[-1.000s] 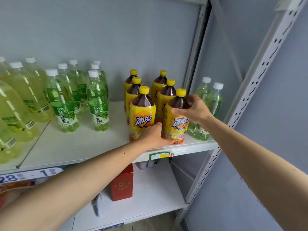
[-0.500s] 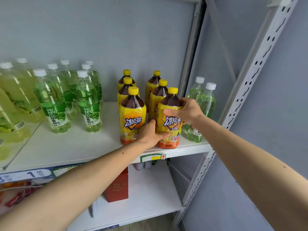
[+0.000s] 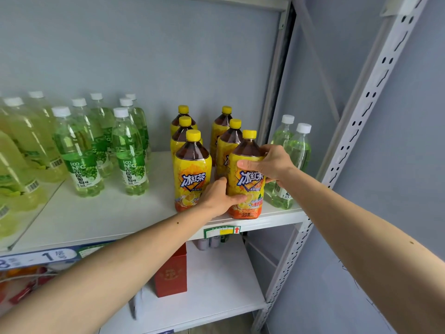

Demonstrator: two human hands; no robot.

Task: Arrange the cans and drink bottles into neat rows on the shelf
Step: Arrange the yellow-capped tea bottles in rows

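Observation:
Several yellow-capped iced tea bottles stand in two rows on the white shelf (image 3: pixel 115 220). Both hands hold the front right tea bottle (image 3: pixel 248 189) near the shelf's front edge. My left hand (image 3: pixel 220 197) grips its lower left side. My right hand (image 3: pixel 267 162) wraps its upper body from the right, just under the shoulder. The front left tea bottle (image 3: pixel 191 172) stands beside it, partly behind my left hand. Two pale green bottles (image 3: pixel 293 155) stand at the far right, behind my right hand.
Green grape drink bottles (image 3: pixel 130 155) stand in rows to the left, with larger yellow-green bottles (image 3: pixel 21 150) beyond them. A white perforated upright (image 3: pixel 356 131) frames the shelf's right side. A red box (image 3: pixel 172 276) sits on the lower shelf.
My right hand has slid a little further around the front right tea bottle. The bottle stays at the shelf's front edge and my left hand keeps its grip low on it.

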